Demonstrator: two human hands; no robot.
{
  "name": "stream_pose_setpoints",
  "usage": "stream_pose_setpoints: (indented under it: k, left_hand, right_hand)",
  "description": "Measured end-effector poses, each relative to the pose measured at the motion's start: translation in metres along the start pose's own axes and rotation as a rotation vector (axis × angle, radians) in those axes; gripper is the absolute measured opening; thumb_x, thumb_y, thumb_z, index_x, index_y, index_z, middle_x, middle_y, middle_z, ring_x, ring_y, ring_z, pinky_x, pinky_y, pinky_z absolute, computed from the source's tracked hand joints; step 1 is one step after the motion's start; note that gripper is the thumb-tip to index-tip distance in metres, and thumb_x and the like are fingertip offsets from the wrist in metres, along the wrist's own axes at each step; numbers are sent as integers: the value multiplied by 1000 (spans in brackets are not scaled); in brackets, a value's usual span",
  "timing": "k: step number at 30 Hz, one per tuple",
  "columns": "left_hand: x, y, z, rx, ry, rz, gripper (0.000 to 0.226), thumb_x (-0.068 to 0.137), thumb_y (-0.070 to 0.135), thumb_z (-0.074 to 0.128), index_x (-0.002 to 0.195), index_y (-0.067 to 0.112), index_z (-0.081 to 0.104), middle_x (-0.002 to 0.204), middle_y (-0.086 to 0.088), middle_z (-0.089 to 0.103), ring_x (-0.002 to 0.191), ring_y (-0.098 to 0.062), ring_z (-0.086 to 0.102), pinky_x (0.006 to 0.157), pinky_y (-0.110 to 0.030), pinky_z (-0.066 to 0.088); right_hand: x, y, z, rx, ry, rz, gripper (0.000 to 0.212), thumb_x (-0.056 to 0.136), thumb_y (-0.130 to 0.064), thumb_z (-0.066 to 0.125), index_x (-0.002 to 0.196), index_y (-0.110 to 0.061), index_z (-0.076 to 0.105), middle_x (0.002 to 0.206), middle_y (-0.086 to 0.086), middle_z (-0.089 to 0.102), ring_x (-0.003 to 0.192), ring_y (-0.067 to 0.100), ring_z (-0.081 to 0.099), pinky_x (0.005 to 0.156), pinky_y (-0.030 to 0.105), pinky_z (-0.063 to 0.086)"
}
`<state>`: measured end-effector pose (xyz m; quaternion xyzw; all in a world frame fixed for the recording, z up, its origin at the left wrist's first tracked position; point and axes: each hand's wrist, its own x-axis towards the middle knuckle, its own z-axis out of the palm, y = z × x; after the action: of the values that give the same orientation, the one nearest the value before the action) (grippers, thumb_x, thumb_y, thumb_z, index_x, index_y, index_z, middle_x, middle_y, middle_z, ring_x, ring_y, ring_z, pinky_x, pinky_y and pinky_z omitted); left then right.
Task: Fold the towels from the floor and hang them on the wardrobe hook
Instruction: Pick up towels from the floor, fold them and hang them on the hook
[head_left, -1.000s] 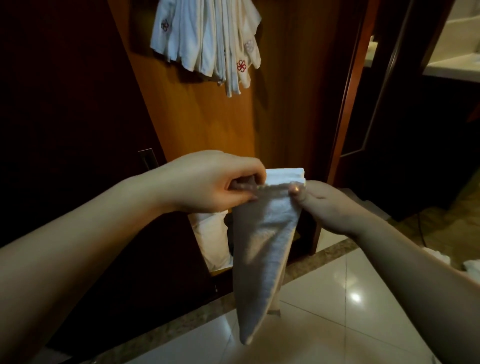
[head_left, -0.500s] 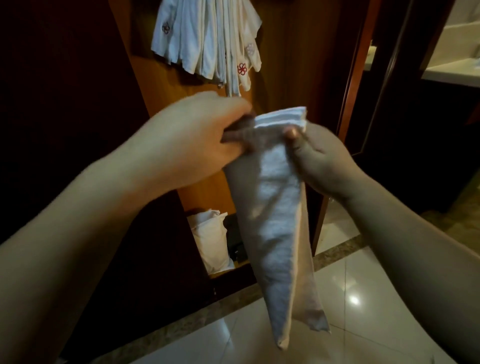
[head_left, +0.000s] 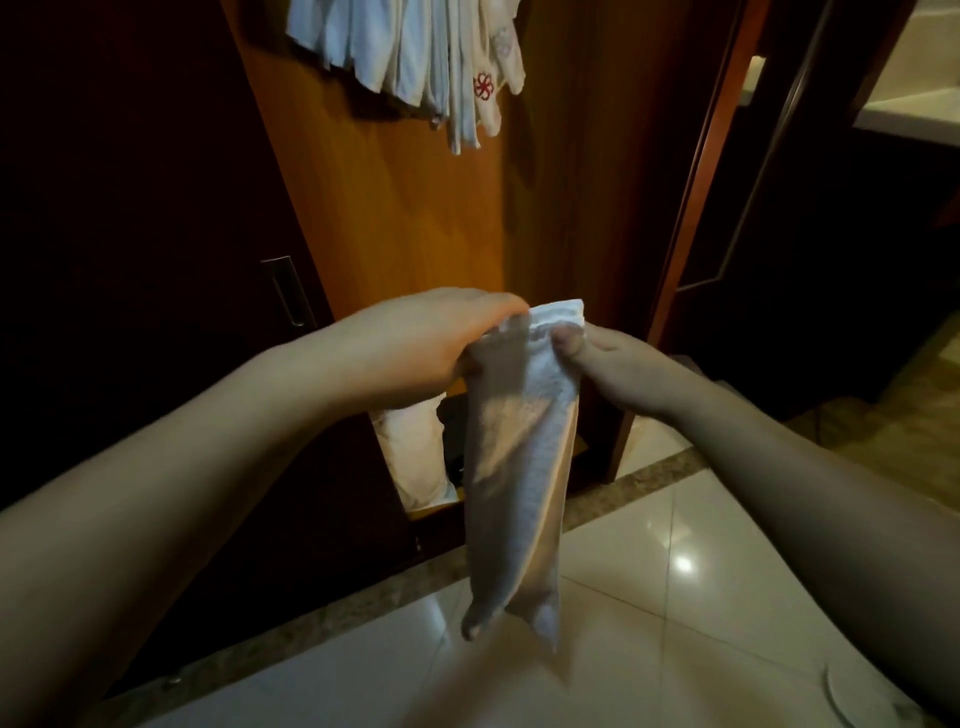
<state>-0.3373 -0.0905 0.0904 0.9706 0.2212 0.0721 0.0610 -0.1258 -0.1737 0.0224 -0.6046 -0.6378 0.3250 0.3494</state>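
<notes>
A white towel (head_left: 519, 467), folded into a long narrow strip, hangs down in front of me above the floor. My left hand (head_left: 415, 348) grips its top left edge with curled fingers. My right hand (head_left: 613, 364) pinches the top right edge, thumb on the near face. Several folded white towels (head_left: 415, 57), one with a red flower mark, hang high on the orange wardrobe panel (head_left: 415, 208). The hook itself is hidden behind them.
A dark sliding wardrobe door (head_left: 156, 208) with a metal handle (head_left: 285, 291) stands at left. A white bag or pillow (head_left: 415, 452) sits low inside the wardrobe. Glossy cream floor tiles (head_left: 675, 597) spread below. A dark doorway (head_left: 805, 208) lies at right.
Both hands raised the towel toward the hanging towels, then brought it back down to mid height. The strip now hangs narrower and swings slightly.
</notes>
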Motion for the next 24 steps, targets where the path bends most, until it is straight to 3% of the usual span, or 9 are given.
stream_pose_setpoints:
  k: [5,9,11,17,20,22,24]
  left_hand:
    - [1,0,-23,89,51,27,48,95,21,64,138,30,46,119,15,56,98,-6,59,75,-20,51]
    - [10,-1,-39,4,51,-29,41,92,19,67,124,37,51,93,27,49,82,6,54,64,-14,44]
    - [13,-2,-45,-25,71,-50,38,90,21,69,112,44,49,90,25,51,81,8,54,60,-12,40]
    - [18,-4,-52,-36,96,-72,23,88,16,67,104,31,60,91,13,61,82,-3,58,65,-23,48]
    - [19,-5,-54,-37,113,-67,18,87,10,64,100,21,65,93,7,61,86,-11,58,72,-31,50]
    - [18,-6,-55,-25,113,-74,17,87,9,63,100,18,67,94,8,59,85,-8,57,71,-27,48]
    - [17,-8,-55,-19,107,-72,16,87,8,63,100,17,67,94,10,58,84,-4,56,69,-22,47]
  right_hand:
    - [7,-9,-1,79,97,-34,45,91,-74,31,107,-48,63,104,-36,67,99,-14,63,75,-1,43]
    - [19,-14,2,180,229,-89,54,87,-80,38,112,-40,64,110,-15,73,101,5,70,90,28,55]
    - [24,-15,5,240,332,-115,49,84,-80,48,111,-42,60,107,-13,73,97,8,72,88,37,58]
    - [28,-12,15,534,480,-208,47,83,-47,72,119,-38,43,109,-2,73,97,14,73,74,27,59]
    - [26,-14,19,536,503,-200,49,73,-59,78,111,-47,48,107,3,70,91,14,74,70,26,58]
    - [26,-14,20,518,452,-191,41,69,-67,79,102,-53,58,106,1,72,94,14,73,75,30,60]
    - [26,-15,20,545,403,-196,31,73,-62,78,99,-49,66,109,-4,74,99,17,73,80,33,59]
